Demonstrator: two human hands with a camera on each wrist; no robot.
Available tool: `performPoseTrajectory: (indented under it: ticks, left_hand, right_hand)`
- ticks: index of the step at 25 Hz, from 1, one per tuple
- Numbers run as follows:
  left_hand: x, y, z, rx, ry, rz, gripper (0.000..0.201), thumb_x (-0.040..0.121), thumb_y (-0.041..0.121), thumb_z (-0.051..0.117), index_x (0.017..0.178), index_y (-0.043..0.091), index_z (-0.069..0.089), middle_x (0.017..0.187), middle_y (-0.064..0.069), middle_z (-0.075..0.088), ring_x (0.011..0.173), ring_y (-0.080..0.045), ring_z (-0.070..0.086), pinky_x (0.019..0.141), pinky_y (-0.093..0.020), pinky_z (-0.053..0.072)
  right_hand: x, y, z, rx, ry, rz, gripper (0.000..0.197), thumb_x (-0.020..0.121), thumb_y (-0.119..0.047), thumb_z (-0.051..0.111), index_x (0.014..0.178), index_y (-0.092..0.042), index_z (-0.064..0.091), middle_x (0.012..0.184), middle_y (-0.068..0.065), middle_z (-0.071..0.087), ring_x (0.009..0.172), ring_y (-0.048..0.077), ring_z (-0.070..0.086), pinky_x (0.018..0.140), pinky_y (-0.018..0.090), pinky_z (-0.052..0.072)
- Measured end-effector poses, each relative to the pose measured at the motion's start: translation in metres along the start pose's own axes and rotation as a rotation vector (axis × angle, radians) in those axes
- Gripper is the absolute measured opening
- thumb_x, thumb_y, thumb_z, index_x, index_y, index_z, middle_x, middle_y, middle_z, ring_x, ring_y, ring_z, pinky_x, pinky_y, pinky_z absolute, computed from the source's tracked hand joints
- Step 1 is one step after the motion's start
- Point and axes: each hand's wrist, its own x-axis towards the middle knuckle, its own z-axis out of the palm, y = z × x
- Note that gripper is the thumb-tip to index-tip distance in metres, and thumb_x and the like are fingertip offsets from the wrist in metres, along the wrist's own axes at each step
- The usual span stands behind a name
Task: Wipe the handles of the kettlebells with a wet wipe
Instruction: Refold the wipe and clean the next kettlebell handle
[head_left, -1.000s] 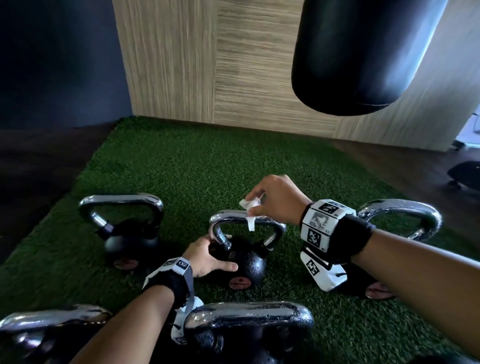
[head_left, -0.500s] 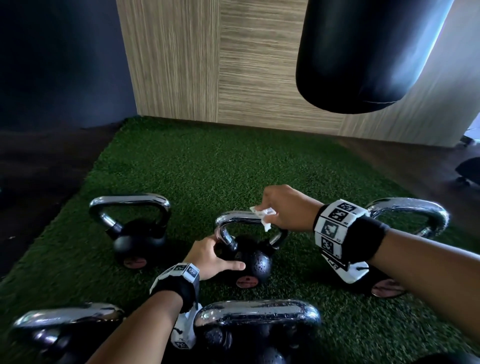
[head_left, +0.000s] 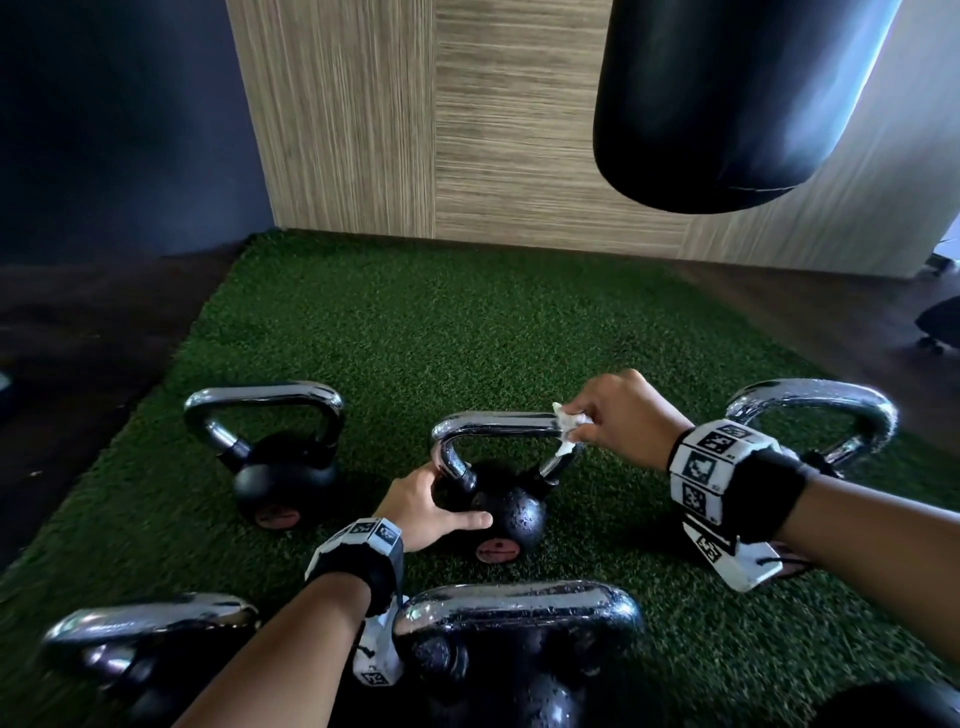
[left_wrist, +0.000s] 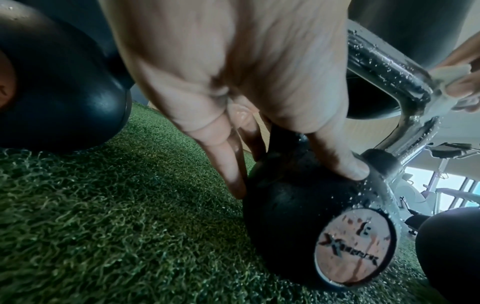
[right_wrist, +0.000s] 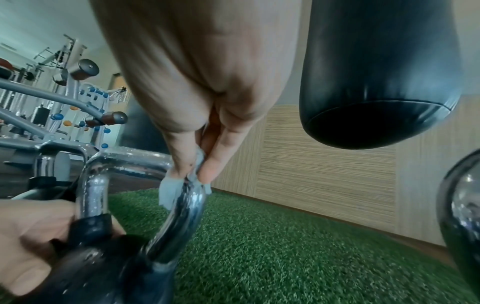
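Observation:
A small black kettlebell (head_left: 511, 512) with a chrome handle (head_left: 493, 423) stands in the middle of the green turf. My left hand (head_left: 426, 506) grips its ball, thumb across the front (left_wrist: 348, 164) and fingers behind. My right hand (head_left: 610, 421) pinches a crumpled white wet wipe (head_left: 566, 434) around the handle's right corner (right_wrist: 192, 193), thumb and fingers on either side of the bar. Water drops cover the handle (left_wrist: 389, 67) and the ball.
Other kettlebells stand around: one at the left (head_left: 280, 452), one at the right (head_left: 821, 415) behind my right wrist, two close in front (head_left: 519, 639) (head_left: 140, 634). A black punching bag (head_left: 727, 104) hangs above right. A wood-panel wall (head_left: 467, 130) borders the turf (head_left: 441, 322).
My right hand has slid the wipe from the middle of the handle's top bar to its right corner. The left hand keeps its hold on the ball.

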Motion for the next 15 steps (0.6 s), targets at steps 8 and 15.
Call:
performPoseTrajectory:
  ticks: [8,15]
  left_hand:
    - [-0.001,-0.001,0.001,-0.012,0.0,-0.026,0.096,0.054,0.08,0.077,0.134,0.032,0.054,0.139,0.005,0.058,0.13,-0.016,0.052,0.102,-0.023,0.037]
    - [0.001,-0.003,0.002,-0.024,0.001,-0.035,0.1,0.05,0.082,0.076,0.134,0.033,0.053,0.137,0.007,0.058,0.122,-0.01,0.052,0.097,-0.021,0.035]
  right_hand:
    - [-0.013,0.023,0.027,0.325,0.011,0.285,0.019,0.068,-0.02,0.091,0.084,-0.019,0.082,0.06,-0.014,0.07,0.051,-0.006,0.063,0.051,0.008,0.048]
    - [-0.003,0.031,0.045,0.539,-0.101,0.379,0.026,0.062,-0.003,0.093,0.067,-0.021,0.074,0.063,-0.004,0.075,0.059,0.013,0.074,0.054,0.022,0.06]
